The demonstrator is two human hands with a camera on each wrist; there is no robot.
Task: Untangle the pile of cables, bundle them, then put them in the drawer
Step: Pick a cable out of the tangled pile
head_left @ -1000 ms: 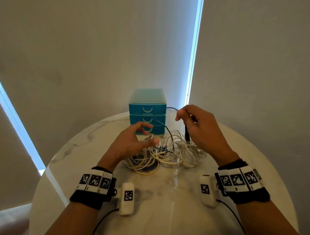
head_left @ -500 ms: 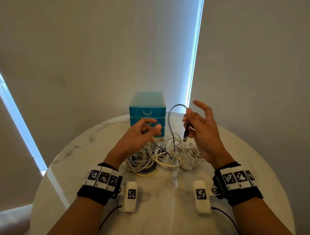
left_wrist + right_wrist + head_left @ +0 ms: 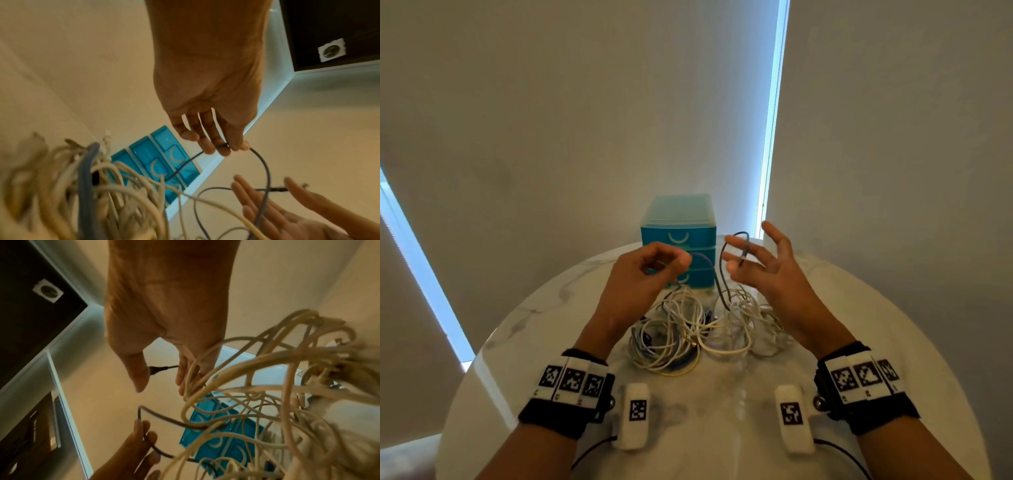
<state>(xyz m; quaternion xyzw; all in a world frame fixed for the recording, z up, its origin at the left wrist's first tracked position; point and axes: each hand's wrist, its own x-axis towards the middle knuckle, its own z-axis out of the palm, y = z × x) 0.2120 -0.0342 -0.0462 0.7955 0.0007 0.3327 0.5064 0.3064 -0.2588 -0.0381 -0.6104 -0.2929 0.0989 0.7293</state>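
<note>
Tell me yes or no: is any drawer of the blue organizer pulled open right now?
No: in the head view all three fronts of the blue drawer unit sit flush, none pulled out, behind the cable pile.

Head cam sits up high, tilted forward and down, and takes in the whole round table (image 3: pixel 893 329) out to the teal drawer unit (image 3: pixel 677 219) at the far edge against the wall. The two wrist cams ride low and really close, each peering along its own hand from underneath, past blurry near loops of the cable pile (image 3: pixel 107 191), up toward the ceiling. All three catch that drawer unit, the pile and the dark cable (image 3: pixel 265 164), and each wrist cam also gets the opposite hand's fingertips down in its bottom corner.
</note>
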